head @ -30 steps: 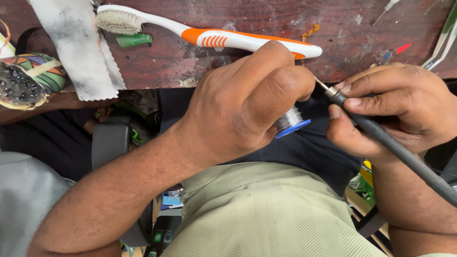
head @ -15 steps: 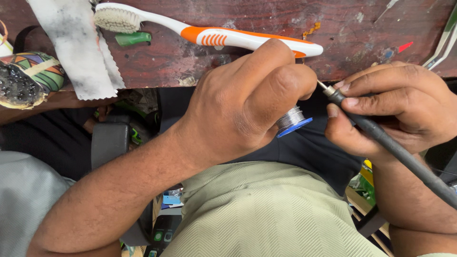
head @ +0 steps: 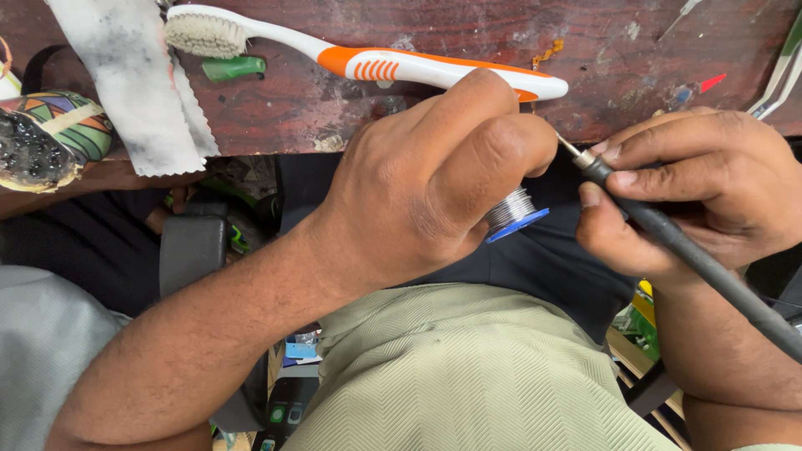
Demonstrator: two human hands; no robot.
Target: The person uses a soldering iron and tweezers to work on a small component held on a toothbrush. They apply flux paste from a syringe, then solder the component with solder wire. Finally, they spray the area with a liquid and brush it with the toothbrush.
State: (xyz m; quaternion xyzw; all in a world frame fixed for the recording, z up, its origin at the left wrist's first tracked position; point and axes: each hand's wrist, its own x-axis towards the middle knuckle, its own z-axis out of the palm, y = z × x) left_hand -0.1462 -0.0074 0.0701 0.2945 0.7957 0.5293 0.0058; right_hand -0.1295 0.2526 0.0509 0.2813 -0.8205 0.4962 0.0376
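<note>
My left hand (head: 434, 179) is curled into a fist around a spool of solder wire (head: 514, 213) with a blue rim, which pokes out beneath the fingers. My right hand (head: 693, 188) grips a black soldering iron (head: 668, 230) like a pen, its metal tip (head: 570, 147) pointing left toward the knuckles of my left hand. The iron's cable runs off to the lower right. Both hands hover over my lap, just below the edge of a worn reddish wooden bench (head: 334, 100). What the tip touches is hidden behind my left hand.
On the bench lie a white and orange toothbrush (head: 368, 54), a dirty white cloth strip (head: 134, 83), a small green piece (head: 234, 67) and tweezers (head: 777, 79) at the right. A colourful object (head: 50, 138) sits at the left edge. Clutter fills the floor below.
Both hands stay nearly still. The iron's tip has shifted very slightly against my left hand.
</note>
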